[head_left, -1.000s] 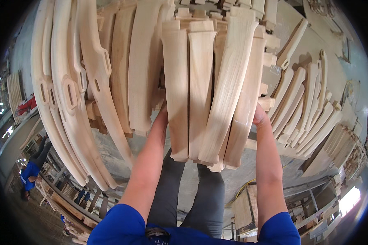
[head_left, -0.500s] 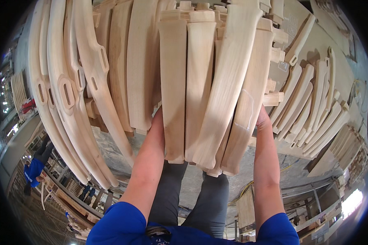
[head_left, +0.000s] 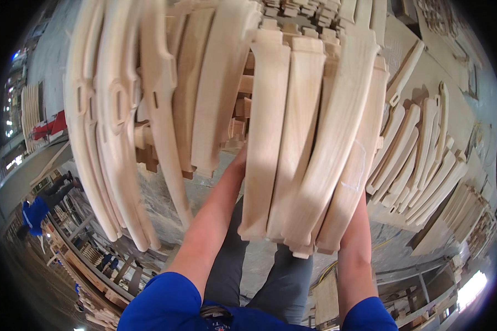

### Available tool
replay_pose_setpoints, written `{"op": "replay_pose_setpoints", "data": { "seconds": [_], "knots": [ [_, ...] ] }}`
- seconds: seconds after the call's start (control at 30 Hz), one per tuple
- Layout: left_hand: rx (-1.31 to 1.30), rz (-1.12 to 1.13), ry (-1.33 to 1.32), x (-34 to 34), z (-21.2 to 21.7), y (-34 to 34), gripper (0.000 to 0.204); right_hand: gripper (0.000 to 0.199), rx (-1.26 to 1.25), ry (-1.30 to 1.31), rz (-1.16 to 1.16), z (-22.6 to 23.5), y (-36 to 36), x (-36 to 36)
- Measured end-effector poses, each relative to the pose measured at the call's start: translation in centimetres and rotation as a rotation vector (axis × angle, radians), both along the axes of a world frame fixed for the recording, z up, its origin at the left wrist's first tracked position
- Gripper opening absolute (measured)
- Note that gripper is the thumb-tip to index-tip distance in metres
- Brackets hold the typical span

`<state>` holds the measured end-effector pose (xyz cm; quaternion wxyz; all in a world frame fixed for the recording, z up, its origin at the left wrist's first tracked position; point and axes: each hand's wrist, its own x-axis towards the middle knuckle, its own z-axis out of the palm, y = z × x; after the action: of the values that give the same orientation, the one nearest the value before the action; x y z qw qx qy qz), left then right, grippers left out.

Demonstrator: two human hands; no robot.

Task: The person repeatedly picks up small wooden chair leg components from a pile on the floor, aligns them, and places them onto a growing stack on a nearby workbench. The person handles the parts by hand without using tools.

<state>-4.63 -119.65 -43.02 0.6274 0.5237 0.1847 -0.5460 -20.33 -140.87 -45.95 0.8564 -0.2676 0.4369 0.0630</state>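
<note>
Between my two arms is a bundle of pale, curved wooden pieces (head_left: 266, 138), broad and standing side by side, with tenon-like ends at the top. One piece bears a faint chalk line. My left hand (head_left: 241, 160) reaches in at the bundle's left side, its fingers hidden behind the wood. My right forearm (head_left: 355, 243) runs up along the right side; the hand is behind the pieces. The bundle appears squeezed between both hands. Left of a gap stand more broad wooden pieces (head_left: 218, 94) and long curved slotted pieces (head_left: 116, 110).
More slotted wooden pieces (head_left: 419, 160) lie in a row on cardboard at the right. Small stacked block ends (head_left: 301, 11) show at the far side. A person in blue (head_left: 34, 215) is at the far left, near a wooden rack (head_left: 88, 265). Grey floor shows around my legs.
The bundle between my arms has shifted right and nearer to me, along with both hands. A wider gap separates it from the pieces on the left, and small blocks show behind.
</note>
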Motion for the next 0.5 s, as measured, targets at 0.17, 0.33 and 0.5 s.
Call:
{"op": "replay_pose_setpoints", "data": {
  "seconds": [0.17,0.33,0.5],
  "knots": [
    [-0.12,0.039,-0.006,-4.4,7.5,2.3,0.056,0.094,-0.071,0.051,0.064,7.5,1.0,-3.0],
    [-0.222,0.095,-0.213,-7.9,17.2,6.9,0.058,0.092,-0.122,0.029,0.219,17.3,3.4,-4.0],
    [-0.299,0.32,-0.469,-11.4,25.1,12.7,0.063,0.091,-0.232,-0.073,0.462,28.7,5.6,-3.4]
  ]
}}
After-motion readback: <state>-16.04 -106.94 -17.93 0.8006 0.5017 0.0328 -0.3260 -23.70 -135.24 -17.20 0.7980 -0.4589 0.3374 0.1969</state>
